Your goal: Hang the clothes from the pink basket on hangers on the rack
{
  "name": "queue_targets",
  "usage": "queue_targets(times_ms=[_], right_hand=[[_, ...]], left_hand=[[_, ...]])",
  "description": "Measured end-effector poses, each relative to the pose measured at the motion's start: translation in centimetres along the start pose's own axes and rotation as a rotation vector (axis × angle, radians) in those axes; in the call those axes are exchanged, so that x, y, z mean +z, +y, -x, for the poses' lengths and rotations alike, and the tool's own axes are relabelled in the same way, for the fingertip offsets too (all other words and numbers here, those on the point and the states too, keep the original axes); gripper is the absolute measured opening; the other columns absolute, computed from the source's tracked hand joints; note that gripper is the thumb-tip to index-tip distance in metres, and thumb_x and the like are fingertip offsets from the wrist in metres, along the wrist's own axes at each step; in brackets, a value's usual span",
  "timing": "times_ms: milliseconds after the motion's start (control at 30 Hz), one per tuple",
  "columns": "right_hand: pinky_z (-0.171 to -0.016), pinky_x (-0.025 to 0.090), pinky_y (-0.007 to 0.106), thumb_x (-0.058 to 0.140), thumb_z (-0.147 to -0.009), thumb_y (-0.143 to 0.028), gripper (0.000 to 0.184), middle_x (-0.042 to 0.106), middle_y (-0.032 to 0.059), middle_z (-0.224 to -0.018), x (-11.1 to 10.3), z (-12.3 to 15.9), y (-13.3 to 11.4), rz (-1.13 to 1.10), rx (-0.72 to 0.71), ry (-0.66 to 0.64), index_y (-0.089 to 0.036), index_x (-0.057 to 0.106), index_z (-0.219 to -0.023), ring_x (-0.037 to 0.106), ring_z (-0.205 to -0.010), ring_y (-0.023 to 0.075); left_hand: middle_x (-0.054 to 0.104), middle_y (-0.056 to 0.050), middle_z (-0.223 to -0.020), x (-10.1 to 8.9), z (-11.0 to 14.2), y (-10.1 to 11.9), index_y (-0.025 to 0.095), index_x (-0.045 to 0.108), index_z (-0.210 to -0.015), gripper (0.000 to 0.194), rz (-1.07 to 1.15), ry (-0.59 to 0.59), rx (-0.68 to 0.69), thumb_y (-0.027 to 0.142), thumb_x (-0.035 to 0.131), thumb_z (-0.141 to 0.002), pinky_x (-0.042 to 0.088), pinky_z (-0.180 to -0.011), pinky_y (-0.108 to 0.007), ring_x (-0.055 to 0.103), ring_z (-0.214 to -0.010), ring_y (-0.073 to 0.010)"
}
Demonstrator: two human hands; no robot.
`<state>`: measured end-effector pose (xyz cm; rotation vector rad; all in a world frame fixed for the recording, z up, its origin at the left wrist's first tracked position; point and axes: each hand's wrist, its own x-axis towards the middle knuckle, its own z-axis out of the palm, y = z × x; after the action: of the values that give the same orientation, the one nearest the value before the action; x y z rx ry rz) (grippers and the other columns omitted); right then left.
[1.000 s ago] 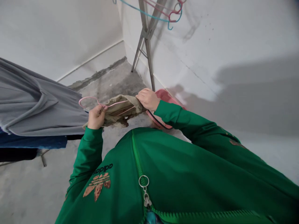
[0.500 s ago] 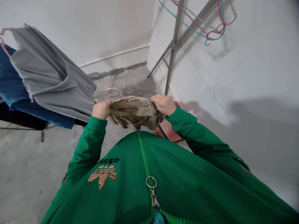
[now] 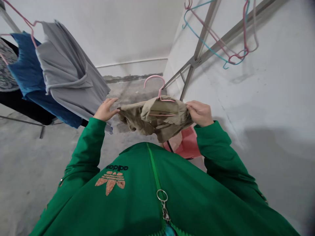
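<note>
So your left hand (image 3: 105, 109) has let go, fingers spread just beside the khaki garment (image 3: 157, 119), while your right hand (image 3: 199, 113) stays clamped on it. The pink hanger (image 3: 154, 76) pokes out the top, its lower part buried in the cloth; a pink basket (image 3: 187, 146) sits half hidden below.

Head-worn view, looking down and forward, close above the left hand (image 3: 105, 110), right hand (image 3: 199, 113)

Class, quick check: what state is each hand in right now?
Left hand: open, holding nothing.
Right hand: closed, holding the khaki garment.
</note>
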<state>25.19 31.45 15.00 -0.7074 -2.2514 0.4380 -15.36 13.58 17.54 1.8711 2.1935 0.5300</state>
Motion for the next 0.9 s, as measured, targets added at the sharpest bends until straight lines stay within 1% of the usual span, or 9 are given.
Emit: queue_targets(times_ms=[100, 200, 367, 533, 600, 667, 733, 800, 900], right_hand=[[-0.063, 0.051, 0.032, 0.044, -0.093, -0.038, 0.031, 0.068, 0.0067, -0.074, -0.8, -0.2, 0.1, -0.001, -0.025, 0.026, -0.021, 0.066, -0.08, 0.065, -0.068, 0.0187], [-0.063, 0.052, 0.031, 0.045, -0.093, -0.035, 0.029, 0.068, 0.006, -0.074, -1.4, -0.3, 0.2, 0.019, -0.049, 0.078, -0.02, 0.065, -0.08, 0.065, -0.068, 0.018], [-0.06, 0.049, 0.031, 0.044, -0.094, -0.032, 0.029, 0.065, 0.0057, -0.069, -2.0, -0.2, 0.1, 0.137, -0.081, 0.129, -0.02, 0.066, -0.08, 0.062, -0.065, 0.0181], [-0.061, 0.047, 0.031, 0.039, -0.097, -0.031, 0.031, 0.064, 0.0059, -0.069, -2.1, -0.2, -0.6, 0.248, -0.073, 0.091, -0.022, 0.066, -0.083, 0.063, -0.068, 0.0194], [-0.063, 0.047, 0.032, 0.038, -0.097, -0.031, 0.031, 0.065, 0.0066, -0.071, -1.9, -0.3, -1.0, 0.264, -0.047, 0.099, -0.023, 0.065, -0.084, 0.064, -0.071, 0.02], [-0.064, 0.048, 0.032, 0.038, -0.097, -0.032, 0.031, 0.066, 0.0069, -0.073, -1.6, -0.5, -1.3, 0.232, -0.022, 0.105, -0.023, 0.065, -0.084, 0.064, -0.072, 0.02], [-0.063, 0.048, 0.031, 0.039, -0.097, -0.033, 0.031, 0.066, 0.0069, -0.073, -1.4, -0.8, -1.4, 0.162, -0.029, 0.1, -0.023, 0.065, -0.083, 0.065, -0.071, 0.0195], [-0.062, 0.049, 0.031, 0.041, -0.097, -0.034, 0.031, 0.067, 0.0069, -0.072, -1.2, -1.1, -1.3, 0.091, -0.059, 0.084, -0.021, 0.065, -0.081, 0.064, -0.069, 0.0192], [-0.065, 0.05, 0.031, 0.042, -0.097, -0.035, 0.033, 0.069, 0.008, -0.077, -1.2, -1.6, -1.2, -0.002, -0.088, 0.014, -0.02, 0.066, -0.081, 0.065, -0.072, 0.0183]], left_hand=[[0.069, -0.011, -0.104, 1.4, -0.8, -0.7, 0.013, 0.068, -0.104, 0.035, 0.147, -0.044, -0.021, 0.034, 0.058, -0.078, 0.049, -0.092, -0.035, 0.063, -0.1, -0.0236], [0.064, -0.002, -0.07, 1.9, -1.0, -0.6, 0.015, 0.067, -0.08, 0.02, 0.255, -0.035, -0.093, 0.033, 0.06, -0.075, 0.048, -0.071, -0.028, 0.059, -0.07, -0.0159], [0.052, 0.003, -0.055, 0.1, -1.0, -0.3, 0.017, 0.056, -0.064, 0.018, 0.225, -0.027, -0.07, 0.031, 0.065, -0.07, 0.037, -0.055, -0.024, 0.047, -0.055, -0.011], [0.05, 0.003, -0.059, -2.3, -0.1, -0.4, 0.018, 0.052, -0.066, 0.014, 0.017, -0.009, 0.02, 0.027, 0.059, -0.075, 0.034, -0.057, -0.024, 0.045, -0.057, -0.0108], [0.05, 0.002, -0.059, -2.5, 0.6, -0.3, 0.019, 0.053, -0.067, 0.014, -0.055, -0.107, 0.069, 0.028, 0.057, -0.076, 0.034, -0.058, -0.024, 0.046, -0.057, -0.0117], [0.053, 0.002, -0.061, -2.2, 1.3, 0.0, 0.02, 0.054, -0.067, 0.015, -0.102, -0.29, 0.14, 0.03, 0.055, -0.078, 0.036, -0.059, -0.025, 0.05, -0.059, -0.0132], [0.061, -0.002, -0.073, -1.9, 1.8, 0.7, 0.02, 0.059, -0.072, 0.017, -0.124, -0.388, 0.2, 0.033, 0.054, -0.082, 0.041, -0.063, -0.026, 0.057, -0.068, -0.0161], [0.066, -0.008, -0.097, -1.7, 1.8, 1.8, 0.019, 0.064, -0.091, 0.024, -0.158, -0.26, 0.21, 0.04, 0.054, -0.085, 0.047, -0.073, -0.03, 0.063, -0.087, -0.022], [0.059, -0.018, -0.124, -1.3, 0.6, 3.7, 0.015, 0.055, -0.125, 0.047, -0.241, 0.02, 0.227, 0.044, 0.052, -0.089, 0.048, -0.087, -0.039, 0.058, -0.113, -0.0307]])
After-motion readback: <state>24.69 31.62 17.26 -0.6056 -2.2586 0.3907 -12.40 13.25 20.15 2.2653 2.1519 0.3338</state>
